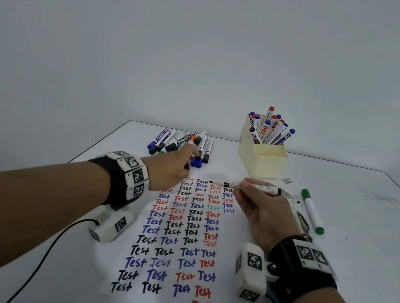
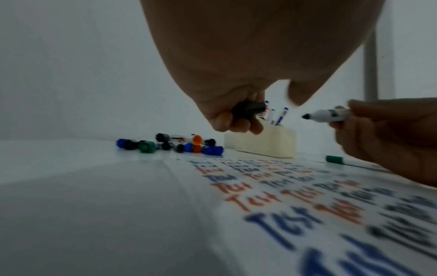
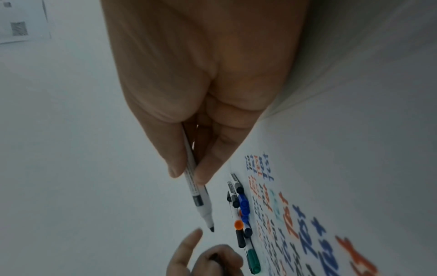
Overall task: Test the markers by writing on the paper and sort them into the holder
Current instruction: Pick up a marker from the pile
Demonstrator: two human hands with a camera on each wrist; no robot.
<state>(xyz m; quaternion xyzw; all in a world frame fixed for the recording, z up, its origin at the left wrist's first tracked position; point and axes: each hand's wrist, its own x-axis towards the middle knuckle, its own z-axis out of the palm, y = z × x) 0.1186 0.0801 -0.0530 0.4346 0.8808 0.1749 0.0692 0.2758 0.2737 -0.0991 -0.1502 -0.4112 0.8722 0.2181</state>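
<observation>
Green marker (image 1: 312,211) lies R of paper (image 1: 177,241), beside holder (image 1: 261,159).

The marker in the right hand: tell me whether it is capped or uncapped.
Uncapped. The marker in the right hand shows a bare black tip in both wrist views, and the left hand grips a black cap.

A bare recording room, lab-like

A plain white table (image 1: 340,229) stands against a blank grey-white wall (image 1: 214,33), with no furnishings around it. A printed sheet of square coded tags (image 3: 18,28) hangs on a wall (similar tags ride on both wrist bands), which suggests a data-collection setup
</observation>
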